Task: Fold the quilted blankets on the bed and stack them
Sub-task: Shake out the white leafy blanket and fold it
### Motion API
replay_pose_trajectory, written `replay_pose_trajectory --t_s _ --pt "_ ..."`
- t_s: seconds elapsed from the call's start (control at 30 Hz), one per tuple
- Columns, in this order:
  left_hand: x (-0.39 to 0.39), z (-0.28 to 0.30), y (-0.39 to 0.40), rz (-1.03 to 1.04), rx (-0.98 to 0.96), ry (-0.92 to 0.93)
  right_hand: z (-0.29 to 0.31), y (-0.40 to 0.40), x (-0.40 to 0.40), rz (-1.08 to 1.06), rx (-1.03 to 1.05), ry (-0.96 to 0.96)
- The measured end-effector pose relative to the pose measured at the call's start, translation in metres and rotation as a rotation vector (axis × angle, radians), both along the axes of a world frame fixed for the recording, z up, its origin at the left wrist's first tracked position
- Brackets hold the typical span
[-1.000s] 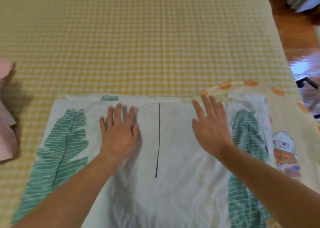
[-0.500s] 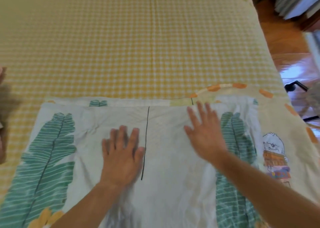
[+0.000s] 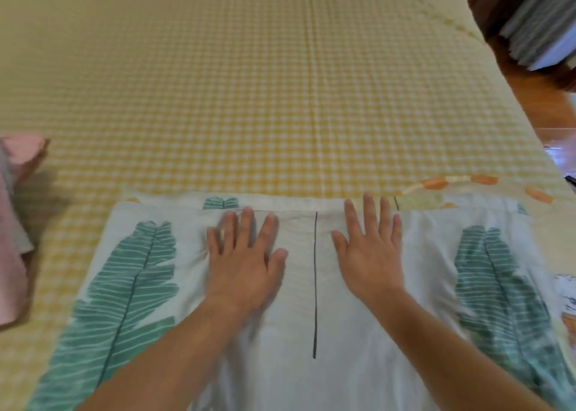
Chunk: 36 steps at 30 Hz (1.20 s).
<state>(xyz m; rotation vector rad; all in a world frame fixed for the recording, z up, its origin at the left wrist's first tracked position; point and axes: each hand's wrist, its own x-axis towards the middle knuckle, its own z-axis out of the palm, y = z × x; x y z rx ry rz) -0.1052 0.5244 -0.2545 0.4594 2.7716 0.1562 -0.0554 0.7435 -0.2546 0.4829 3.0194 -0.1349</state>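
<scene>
White quilted cotton, printed with green banana leaves: the leaf blanket (image 3: 314,301) lies flat on the near part of the bed (image 3: 280,99), its far edge running straight across just beyond the fingertips.

Head view, the only one. Left hand (image 3: 246,264) and right hand (image 3: 369,254) rest palm-down on the blanket, either side of a thin dark printed line. Each grip is spread, fingers straight, pinching nothing. Left hand is motion-blurred. A second layer shows along the far edge, so the blanket looks folded at least once. A cartoon-print blanket (image 3: 548,211), cream with orange marks, pokes out from beneath at the right. Pink cloth (image 3: 15,223) sits at the left edge of the bed, well apart.

Step in hand, as I judge it: pressing and smoothing a fold flat. Next move likely calls for taking one side edge and carrying it across to halve the panel, corners kept matched so the quilting does not skew.

Hard to read: the blanket's near edge is cut off below frame; the layer count cannot be told; the pink cloth is cropped, folded or not unclear; the cartoon print runs off at the right.
</scene>
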Motion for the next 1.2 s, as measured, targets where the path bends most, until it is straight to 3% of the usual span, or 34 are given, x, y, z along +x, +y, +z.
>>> replay_pose_trajectory --t_s 0.1,0.23,0.33,0.43,0.5,0.57,0.63,0.73,0.87,1.03,1.1,1.2 --pt "-0.029 -0.006 -0.043 -0.038 -0.038 0.076 -0.01 -0.054 -0.008 0.235 -0.031 -0.006" --pt "-0.068 -0.023 -0.161 0.187 -0.207 0.014 -0.036 -0.005 -0.01 0.005 -0.002 -0.153" --pt "-0.062 -0.003 -0.201 0.229 -0.237 0.002 -0.024 0.006 -0.022 -0.03 -0.03 -0.204" --pt "-0.012 0.022 -0.176 0.088 -0.077 0.126 0.005 -0.044 -0.028 -0.018 -0.4 0.073" --pt "0.024 0.021 -0.166 0.043 -0.023 0.069 0.024 -0.085 -0.029 -0.107 -0.818 0.262" --pt "0.041 0.001 -0.17 0.111 -0.063 -0.008 0.023 -0.11 -0.034 -0.254 -1.066 0.296" --pt "0.04 -0.022 -0.18 0.142 -0.107 -0.011 0.003 -0.119 -0.041 -0.381 -1.132 0.281" --pt "0.034 -0.039 -0.178 0.146 -0.076 0.018 -0.015 -0.118 -0.042 -0.409 -1.14 0.308" --pt "0.037 -0.034 -0.176 0.139 -0.094 -0.011 0.0 -0.145 0.062 -0.387 -1.2 0.236" --pt "0.037 -0.01 -0.176 0.136 -0.064 -0.128 0.037 -0.191 0.235 -0.549 -1.349 0.15" --pt "0.039 0.002 -0.181 0.194 0.003 -0.082 0.039 -0.197 0.257 -0.586 -1.332 0.145" --pt "0.057 0.022 -0.203 0.446 0.036 -0.027 0.018 -0.202 0.264 -0.562 -1.183 0.102"
